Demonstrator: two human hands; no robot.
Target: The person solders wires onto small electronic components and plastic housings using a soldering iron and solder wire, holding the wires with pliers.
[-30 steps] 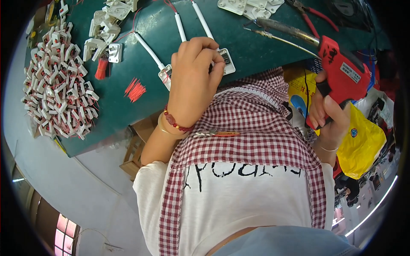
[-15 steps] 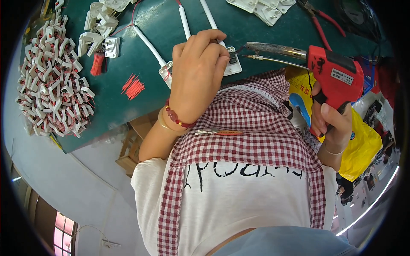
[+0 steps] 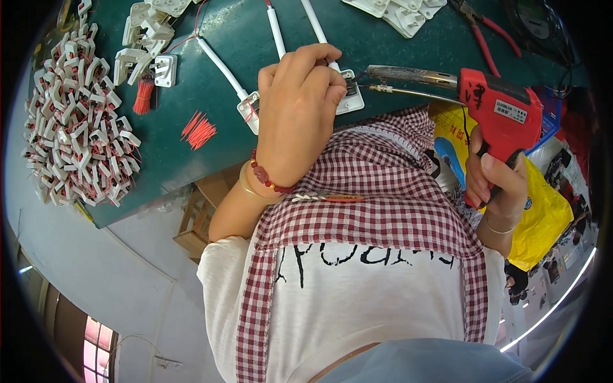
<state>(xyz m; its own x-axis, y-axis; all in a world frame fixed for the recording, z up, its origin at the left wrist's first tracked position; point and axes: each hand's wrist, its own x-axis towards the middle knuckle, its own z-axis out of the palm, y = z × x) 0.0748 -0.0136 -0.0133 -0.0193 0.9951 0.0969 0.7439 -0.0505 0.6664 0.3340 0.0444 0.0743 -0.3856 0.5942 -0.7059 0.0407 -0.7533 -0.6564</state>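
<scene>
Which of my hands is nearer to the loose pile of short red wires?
Left. Your left hand is to the right of the loose pile, at the white cases; your right hand is much farther right, gripping the red soldering gun.

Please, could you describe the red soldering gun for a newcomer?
Find the dark green tabletop. Near its right side, the person's right hand grips the red pistol-shaped soldering gun. Unlike the red-handled metal pliers nearby, it has a metal barrel.

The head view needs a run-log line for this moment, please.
left hand: partly over white case | right hand: holding red soldering gun, tip near case | short red wires: on green table
</scene>
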